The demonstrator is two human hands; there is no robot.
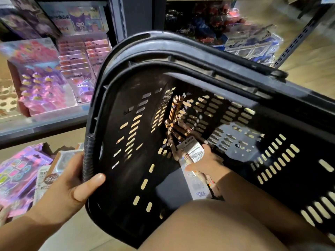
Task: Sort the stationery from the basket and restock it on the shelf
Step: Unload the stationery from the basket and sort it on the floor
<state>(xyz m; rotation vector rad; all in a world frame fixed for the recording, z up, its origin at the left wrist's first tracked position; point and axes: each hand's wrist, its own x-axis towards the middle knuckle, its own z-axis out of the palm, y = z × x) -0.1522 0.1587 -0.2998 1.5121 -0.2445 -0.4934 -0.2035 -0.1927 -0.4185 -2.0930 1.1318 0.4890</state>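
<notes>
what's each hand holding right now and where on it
Left hand holds the black basket by its rim. Right hand, inside it, grips a white packaged item near its top end.

Two bare forearms enter from the bottom of the frame, with no sleeve, cuff, watch or bracelet on the parts that show. The left hand [72, 182], at lower left, has no ring or glove; its thumbnail is short, rounded and unpainted. The right hand [204, 160], at centre, is also ungloved. A bare knee fills the lower middle, with no clothing visible on it.
</notes>
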